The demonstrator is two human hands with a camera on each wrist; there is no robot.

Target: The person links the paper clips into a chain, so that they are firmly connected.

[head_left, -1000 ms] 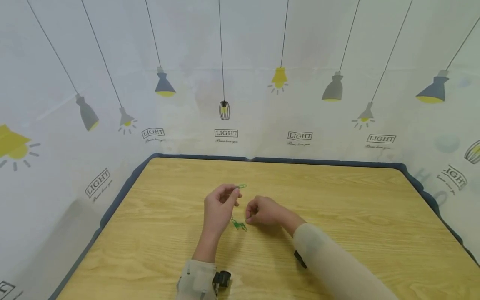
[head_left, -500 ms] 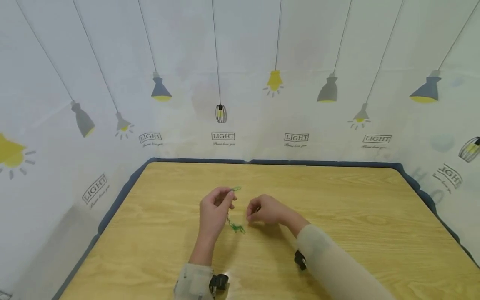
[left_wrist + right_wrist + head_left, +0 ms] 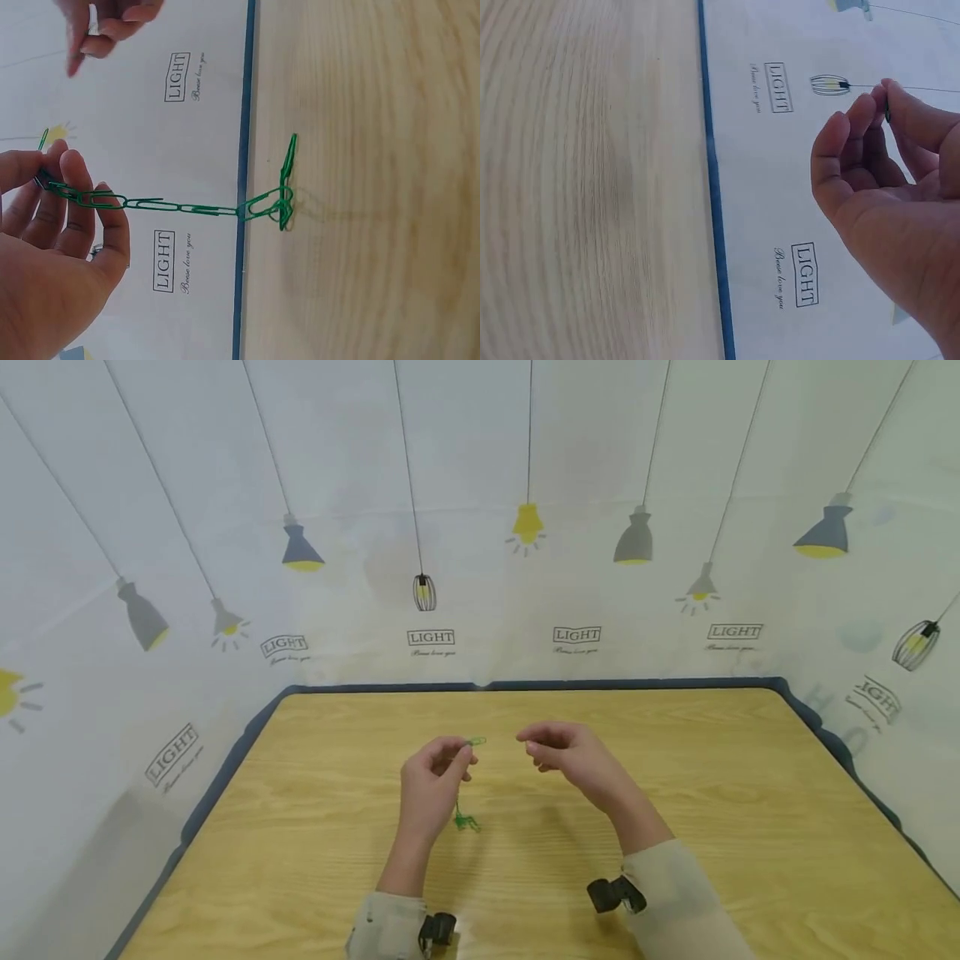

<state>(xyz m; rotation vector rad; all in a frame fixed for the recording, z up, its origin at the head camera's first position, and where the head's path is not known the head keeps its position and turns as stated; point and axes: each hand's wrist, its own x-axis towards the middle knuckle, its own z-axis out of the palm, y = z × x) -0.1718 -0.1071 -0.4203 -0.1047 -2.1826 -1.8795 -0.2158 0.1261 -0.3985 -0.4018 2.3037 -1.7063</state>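
Note:
My left hand [image 3: 431,781] pinches the top of a chain of linked green paper clips [image 3: 180,208] between thumb and fingers. One clip end [image 3: 477,741] sticks out beyond its fingertips. The chain hangs down, and its lower clips [image 3: 466,822] bunch together close to the tabletop. My right hand [image 3: 588,764] is raised to the right of the left hand, apart from the chain. In the right wrist view, its thumb and forefinger pinch a small green paper clip [image 3: 887,114], mostly hidden by the fingers.
Both hands are over a wood-grain table [image 3: 337,877] with a dark blue edging [image 3: 637,683] along the back and sides. Behind it hangs a white sheet [image 3: 480,552] printed with lamps. Small black cameras [image 3: 606,896] sit on both wrists.
My right hand has lifted and moved right, away from the low part of the chain. The left hand keeps its pinch, and the chain now hangs straighter. The head view has shifted slightly.

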